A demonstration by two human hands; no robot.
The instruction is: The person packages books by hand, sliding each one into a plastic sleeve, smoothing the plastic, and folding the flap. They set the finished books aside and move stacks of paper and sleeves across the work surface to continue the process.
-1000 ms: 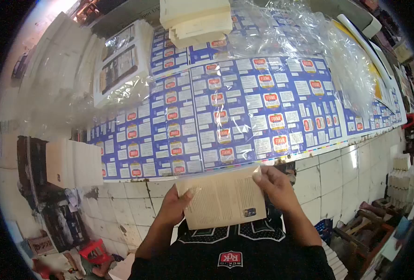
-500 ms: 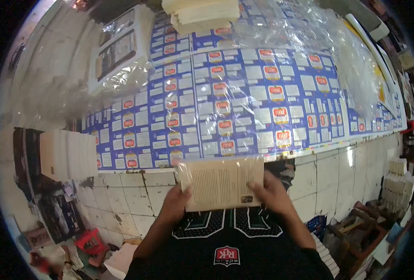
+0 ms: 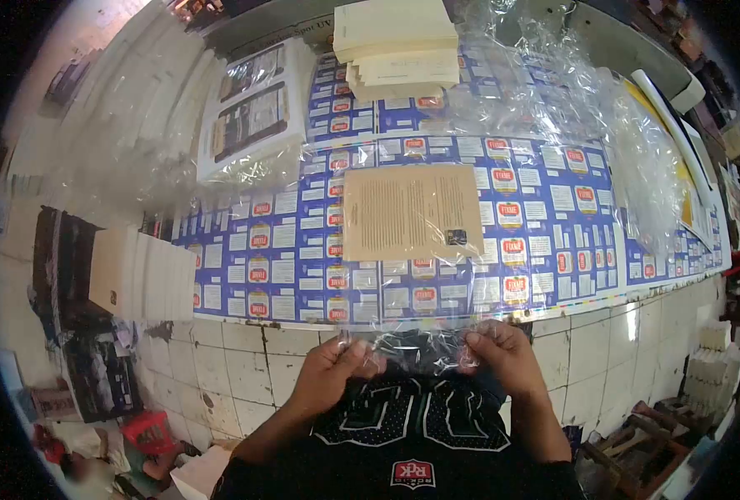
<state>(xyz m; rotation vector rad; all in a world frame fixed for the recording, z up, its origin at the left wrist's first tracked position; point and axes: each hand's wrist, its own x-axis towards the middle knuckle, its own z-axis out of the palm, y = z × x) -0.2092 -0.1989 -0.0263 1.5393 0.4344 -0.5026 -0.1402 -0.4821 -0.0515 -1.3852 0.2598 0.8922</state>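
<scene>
A tan book (image 3: 399,208) with printed text and a small dark picture on its cover lies flat on the blue-and-white printed sheets (image 3: 545,221). Clear plastic film (image 3: 420,343), apparently a bag or sleeve, stretches from the book down past the table edge. My left hand (image 3: 334,367) pinches the film's near left corner, fingers closed. On the other side, my right hand (image 3: 505,357) grips the near right corner between thumb and fingers. Both hands are apart from the book. Whether the film fully encloses the book is hard to tell.
Cream-coloured booklets (image 3: 395,37) are stacked at the back. Plastic-wrapped piles (image 3: 249,117) stand at the left, above a row of tan-covered books (image 3: 141,275). Crumpled clear plastic (image 3: 553,92) covers the back right. A red stool (image 3: 147,432) is on the floor at lower left.
The book was in both hands at the table edge; it now lies farther forward on the printed sheets. My hands have let go of it and hold the film's near end.
</scene>
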